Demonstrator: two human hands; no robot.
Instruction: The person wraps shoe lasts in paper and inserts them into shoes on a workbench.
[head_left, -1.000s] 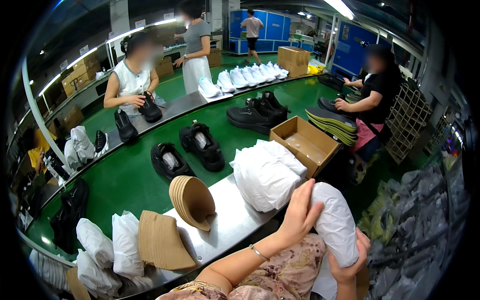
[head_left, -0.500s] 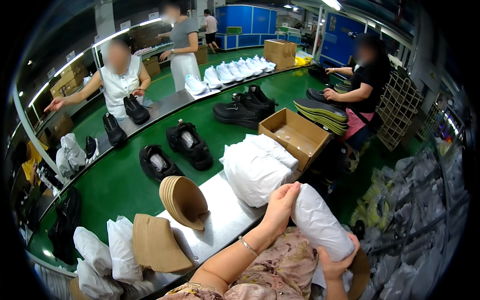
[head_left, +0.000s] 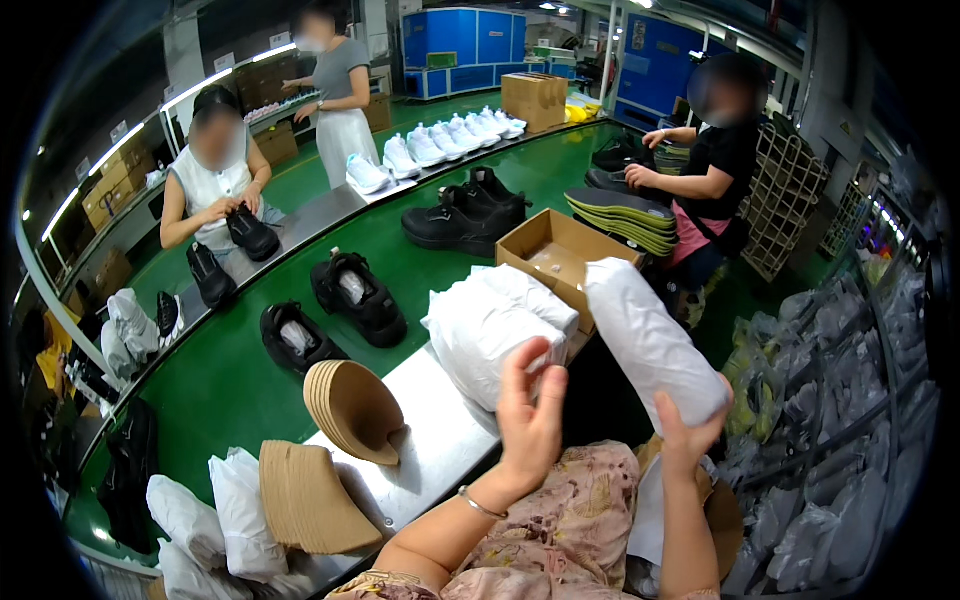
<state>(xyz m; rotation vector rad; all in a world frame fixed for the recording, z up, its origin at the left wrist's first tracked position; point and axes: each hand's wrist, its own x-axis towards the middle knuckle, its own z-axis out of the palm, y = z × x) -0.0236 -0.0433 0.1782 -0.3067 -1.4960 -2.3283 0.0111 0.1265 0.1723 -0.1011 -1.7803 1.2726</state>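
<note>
My right hand [head_left: 688,436] grips the lower end of a long white paper-wrapped bundle [head_left: 652,335], which tilts up and to the left. What is inside the wrapping is hidden. My left hand [head_left: 531,415] is raised, thumb and fingers apart, with nothing in it. Just beyond that hand, larger white wrapped bundles [head_left: 480,325] lie on the metal ledge [head_left: 437,398], beside an open brown cardboard box [head_left: 563,246]. To the left stand a stack of curved brown cardboard pieces [head_left: 352,410] and a second such stack [head_left: 312,498].
Black shoes [head_left: 360,298] sit on the green conveyor belt [head_left: 215,400]. More white bundles [head_left: 245,520] are at lower left. Opposite, a person in white [head_left: 222,175] handles a black shoe. Insoles [head_left: 622,220] are stacked near a person in black [head_left: 732,165]. Racked bagged items [head_left: 800,440] stand at right.
My left hand has let go of the bundle's upper end and moved left, fingers opening. My right hand has lifted the bundle. The person in white has brought both hands to a shoe.
</note>
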